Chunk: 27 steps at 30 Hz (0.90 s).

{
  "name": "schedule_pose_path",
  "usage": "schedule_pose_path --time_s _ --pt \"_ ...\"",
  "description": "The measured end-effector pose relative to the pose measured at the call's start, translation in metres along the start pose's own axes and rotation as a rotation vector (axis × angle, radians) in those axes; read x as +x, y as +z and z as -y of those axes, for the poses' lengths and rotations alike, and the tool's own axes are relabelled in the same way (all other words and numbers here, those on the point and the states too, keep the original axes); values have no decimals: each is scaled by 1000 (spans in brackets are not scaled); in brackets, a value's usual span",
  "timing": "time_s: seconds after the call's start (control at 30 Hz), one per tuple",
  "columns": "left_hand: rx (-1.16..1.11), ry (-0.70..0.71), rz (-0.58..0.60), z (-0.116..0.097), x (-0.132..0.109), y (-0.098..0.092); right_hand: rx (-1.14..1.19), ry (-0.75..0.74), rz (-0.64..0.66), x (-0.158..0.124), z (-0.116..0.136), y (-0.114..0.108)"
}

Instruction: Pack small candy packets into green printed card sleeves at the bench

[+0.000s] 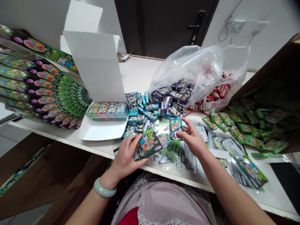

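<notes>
A: The right hand [191, 136] pinches a small blue printed packet [175, 128] between the thumb and the fingers, above the near part of the table. And the left?

B: The left hand [128, 154] lies at the left edge of a dark green printed package [148, 146]; if it is clamped on it, I cannot tell.

A: How is the surface?

B: The white table [138, 67] carries a white carton [96, 72] with raised lid, purple packets [172, 95] before a clear plastic bag [185, 61], and, at right, green packets [250, 129].

A: And the room?

B: Behind stands a dark door [161, 28] with a black handle [195, 27], beside a pale wall [276, 34].
</notes>
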<state>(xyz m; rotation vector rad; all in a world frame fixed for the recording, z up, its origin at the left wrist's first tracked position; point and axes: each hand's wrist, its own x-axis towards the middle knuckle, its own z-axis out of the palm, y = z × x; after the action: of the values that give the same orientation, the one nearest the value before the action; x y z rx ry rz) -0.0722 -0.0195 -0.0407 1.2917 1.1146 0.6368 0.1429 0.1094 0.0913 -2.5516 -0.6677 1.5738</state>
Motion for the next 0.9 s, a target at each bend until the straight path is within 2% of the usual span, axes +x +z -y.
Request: schedule_pose_path --time_s 0.07,0.13,0.2,0.27,0.43,0.63,0.73,0.83,0.9 --pt "-7 52 2 -3 6 3 -59 -118 -54 -8 3 0" --pt "-27 90 -11 -7 13 7 -161 -169 -74 -17 5 0" --pt "-40 119 -18 -10 19 9 -310 -155 -52 -24 7 -1" --pt "-51 147 -3 -13 22 12 -444 -103 26 -31 10 -4" --pt "-131 122 56 -17 21 13 -571 -24 202 -41 23 -17" --pt "-190 90 107 -24 16 14 -701 -64 186 -44 30 -15" --pt "-204 79 99 -26 17 14 -823 -73 229 -43 35 -15" --pt "-195 97 104 -25 20 10 -962 -249 227 -43 43 -21" --pt "-204 124 123 -23 23 6 -1061 -411 313 -43 49 -26"
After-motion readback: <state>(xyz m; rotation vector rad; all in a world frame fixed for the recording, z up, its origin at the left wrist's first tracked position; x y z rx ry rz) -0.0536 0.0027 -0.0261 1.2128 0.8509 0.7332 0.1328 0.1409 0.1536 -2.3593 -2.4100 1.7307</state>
